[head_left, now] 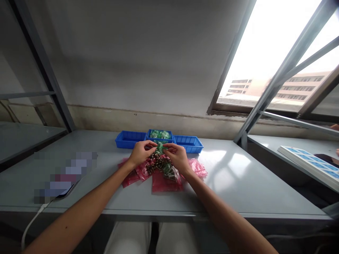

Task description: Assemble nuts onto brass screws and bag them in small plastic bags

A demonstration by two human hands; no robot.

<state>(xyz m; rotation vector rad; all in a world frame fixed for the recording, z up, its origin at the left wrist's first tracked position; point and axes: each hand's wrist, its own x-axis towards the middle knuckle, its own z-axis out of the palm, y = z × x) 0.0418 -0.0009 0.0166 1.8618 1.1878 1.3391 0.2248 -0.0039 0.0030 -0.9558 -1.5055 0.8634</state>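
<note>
My left hand [140, 152] and my right hand [177, 155] meet over a pile of small brass-coloured and green parts [160, 165] on the grey table [238, 183]. Both hands pinch a small green bag [159, 147] between their fingertips, just above the pile. Under and around the pile lie several pink plastic bags [165, 183]. Behind the hands stand three blue bins in a row: the left bin [129, 139], the middle bin [160, 134] holding green bags, and the right bin [189, 143].
A blurred flat object with a white cable [31, 222] lies at the table's left front. Metal shelf posts [267, 91] rise at the right. A neighbouring table holds a white tray with blue cells [309, 164]. Another person's fingers [335, 127] show at the far right edge.
</note>
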